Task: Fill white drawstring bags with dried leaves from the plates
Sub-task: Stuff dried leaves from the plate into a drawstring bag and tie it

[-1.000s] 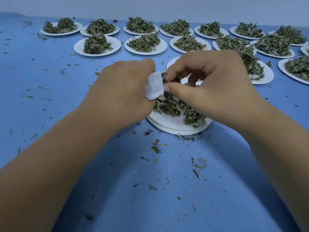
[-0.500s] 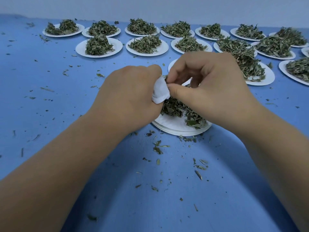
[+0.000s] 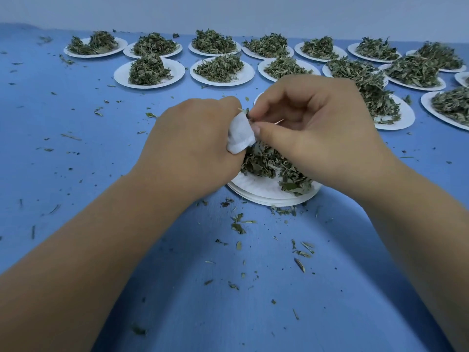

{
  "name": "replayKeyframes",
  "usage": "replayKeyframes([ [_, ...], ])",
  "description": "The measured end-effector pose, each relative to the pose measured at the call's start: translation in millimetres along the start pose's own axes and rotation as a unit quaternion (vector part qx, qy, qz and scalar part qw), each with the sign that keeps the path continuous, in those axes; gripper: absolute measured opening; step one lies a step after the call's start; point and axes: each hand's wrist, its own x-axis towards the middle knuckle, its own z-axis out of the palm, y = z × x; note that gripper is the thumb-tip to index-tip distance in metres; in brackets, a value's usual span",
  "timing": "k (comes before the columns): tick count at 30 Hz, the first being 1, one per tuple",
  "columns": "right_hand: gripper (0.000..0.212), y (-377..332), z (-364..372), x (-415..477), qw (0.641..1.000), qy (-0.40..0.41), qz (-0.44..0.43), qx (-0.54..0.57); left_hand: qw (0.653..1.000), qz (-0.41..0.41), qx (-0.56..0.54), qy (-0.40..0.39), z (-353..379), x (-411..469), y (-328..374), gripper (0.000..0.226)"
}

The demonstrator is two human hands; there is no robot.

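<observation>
Above the nearest stack of plates [image 3: 256, 193], close to me on the blue worktop [image 3: 76, 153], my left hand [image 3: 193, 148] is closed around the white drawstring bag [image 3: 241, 135], so only a part of the cloth shows beside my knuckles. A pile of dried leaves [image 3: 264, 163] lies on the top plate just under both hands, and my right hand [image 3: 317, 138] touches the bag's upper edge, its thumb and curled fingertips pinching a few of these leaves there. Farther back, more plates with leaves [image 3: 149, 73] stand in rows, and small leaf crumbs [image 3: 238, 227] are scattered over the worktop.
</observation>
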Motion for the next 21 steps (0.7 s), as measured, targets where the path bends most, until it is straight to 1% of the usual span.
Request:
replayKeyframes([
  [2, 0.012, -0.3, -1.0, -0.2, 0.998, 0.007, -0.016, -0.060, 1.000, 0.006, -0.005, 0.001, -0.1, -0.1, -0.2, 0.025],
  [4, 0.016, 0.4, -3.4, -0.3, 0.997, -0.027, -0.002, -0.071, 1.000, 0.002, -0.019, 0.003, 0.1, -1.0, -1.1, 0.019],
  [7, 0.039, 1.2, -5.1, -3.0, 0.992, -0.119, 0.014, -0.036, 1.000, 0.004, -0.028, 0.005, 2.4, -2.1, -1.5, 0.016],
  [8, 0.047, 1.1, -4.8, -3.5, 0.990, -0.136, 0.017, -0.030, 0.999, 0.004, -0.032, 0.002, 3.4, -1.5, -2.1, 0.016],
  [9, 0.052, 0.8, -4.4, -3.8, 0.989, -0.142, 0.017, -0.031, 1.000, 0.004, -0.030, -0.003, 3.8, -1.1, -2.1, 0.022],
  [11, 0.053, 0.8, -3.8, -3.6, 0.992, -0.121, 0.012, -0.037, 1.000, 0.000, -0.027, -0.008, 3.4, -0.5, -3.4, 0.036],
  [13, 0.047, -0.2, -4.6, -3.3, 0.998, -0.058, 0.007, -0.018, 0.999, -0.010, -0.038, -0.004, 1.0, -0.6, -7.6, 0.040],
  [15, 0.041, 1.5, -8.2, -1.5, 1.000, 0.019, 0.015, -0.008, 0.998, -0.028, -0.050, -0.006, -1.2, -0.8, -14.2, 0.034],
  [16, 0.036, 3.8, -10.1, 0.4, 0.998, 0.041, 0.024, -0.033, 0.998, -0.041, -0.049, -0.013, -1.3, -0.5, -17.2, 0.027],
  [17, 0.027, 6.0, -12.0, 1.9, 0.995, 0.034, 0.035, -0.082, 0.997, -0.053, -0.046, -0.016, -0.5, -0.5, -19.9, 0.022],
  [18, 0.021, 8.1, -13.8, 2.3, 0.988, -0.003, 0.047, -0.146, 0.997, -0.062, -0.046, -0.010, 0.7, -0.5, -22.0, 0.021],
  [19, 0.029, 8.6, -14.3, 1.8, 0.972, -0.056, 0.059, -0.220, 0.996, -0.075, -0.047, 0.001, 1.6, -0.7, -23.5, 0.022],
  [20, 0.045, 9.8, -13.9, 0.7, 0.951, -0.114, 0.063, -0.280, 0.994, -0.093, -0.048, 0.012, 2.3, -0.7, -25.7, 0.023],
  [21, 0.060, 11.0, -12.1, -0.6, 0.933, -0.162, 0.067, -0.316, 0.992, -0.112, -0.046, 0.021, 3.2, -0.8, -29.0, 0.018],
])
